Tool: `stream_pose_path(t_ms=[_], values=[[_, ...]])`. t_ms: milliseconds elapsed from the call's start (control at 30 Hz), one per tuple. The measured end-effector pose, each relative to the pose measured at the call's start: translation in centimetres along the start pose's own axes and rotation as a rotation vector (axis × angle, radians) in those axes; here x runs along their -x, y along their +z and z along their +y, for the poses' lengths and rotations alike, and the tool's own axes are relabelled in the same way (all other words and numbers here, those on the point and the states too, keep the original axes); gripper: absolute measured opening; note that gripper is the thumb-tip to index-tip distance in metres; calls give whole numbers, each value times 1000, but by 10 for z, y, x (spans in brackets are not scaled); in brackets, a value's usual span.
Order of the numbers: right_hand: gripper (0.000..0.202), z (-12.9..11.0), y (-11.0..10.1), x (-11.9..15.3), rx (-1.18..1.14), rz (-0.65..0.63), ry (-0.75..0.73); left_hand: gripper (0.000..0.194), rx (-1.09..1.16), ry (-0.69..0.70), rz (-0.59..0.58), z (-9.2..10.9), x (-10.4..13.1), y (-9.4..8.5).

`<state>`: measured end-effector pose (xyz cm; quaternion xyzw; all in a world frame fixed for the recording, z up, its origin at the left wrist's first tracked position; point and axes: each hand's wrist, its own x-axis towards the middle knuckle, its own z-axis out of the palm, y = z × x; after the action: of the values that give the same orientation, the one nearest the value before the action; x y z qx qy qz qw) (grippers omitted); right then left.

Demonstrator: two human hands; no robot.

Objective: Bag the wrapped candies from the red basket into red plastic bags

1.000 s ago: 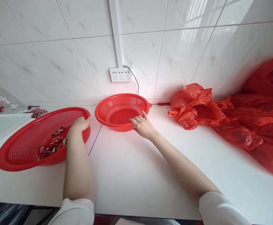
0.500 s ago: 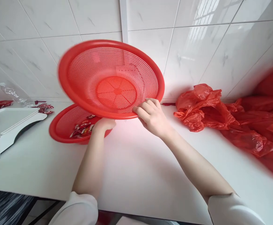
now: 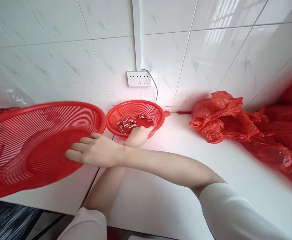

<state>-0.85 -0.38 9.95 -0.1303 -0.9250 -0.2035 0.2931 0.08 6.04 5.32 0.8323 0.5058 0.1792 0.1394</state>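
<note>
A large red mesh basket [image 3: 48, 133] is tilted at the left, its inside turned partly toward me. My right hand [image 3: 94, 150] is closed around its near right rim, with that forearm crossing over my left one. Against the wall, a smaller red mesh basket [image 3: 158, 115] rests on the table with several small red wrapped packets [image 3: 127, 126] in it. My left hand [image 3: 138, 136] is at its front rim, fingers closed over the edge and partly hidden.
Crumpled red plastic bags [image 3: 218, 116] are heaped along the right of the white table [image 3: 161, 196]. On the tiled wall hangs a socket strip [image 3: 138, 79] with a cable. A clear plastic bottle [image 3: 18, 98] shows behind the large basket.
The large basket has swung down and left with my right hand, which now crosses over my left arm. The smaller basket has slid right with my left hand, below the socket strip.
</note>
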Motion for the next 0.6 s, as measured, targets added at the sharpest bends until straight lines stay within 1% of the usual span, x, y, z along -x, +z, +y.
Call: stream_pose_path(t_ms=[67, 133, 233, 300, 333, 400, 433, 467, 567, 600], values=[[36, -5, 23, -4, -42, -65, -72, 25, -29, -14, -27, -3, 2, -4], [33, -7, 44, -6, -83, -124, -140, 31, -71, -44, -68, -3, 4, -7], [30, -8, 66, -8, -131, -155, -124, 36, -138, -101, -140, -2, 5, -8], [26, -9, 70, -11, -135, -146, -97, 37, -148, -119, -163, -2, 4, -7], [25, -10, 70, -13, -134, -120, -97, 37, -140, -123, -166, -2, 3, -7], [27, -14, 65, -15, -148, -49, -119, 37, -114, -134, -167, -4, 2, -6], [29, -17, 63, -16, -166, -34, -122, 37, -100, -146, -165, -5, 2, -6], [29, -21, 60, -18, -191, -49, -109, 36, -89, -162, -160, -6, 1, -5], [25, -32, 58, -21, -245, -205, 16, 34, -72, -226, -132, -9, 1, -3], [24, -35, 60, -23, -245, -226, 45, 34, -73, -243, -123, -11, 1, -2]])
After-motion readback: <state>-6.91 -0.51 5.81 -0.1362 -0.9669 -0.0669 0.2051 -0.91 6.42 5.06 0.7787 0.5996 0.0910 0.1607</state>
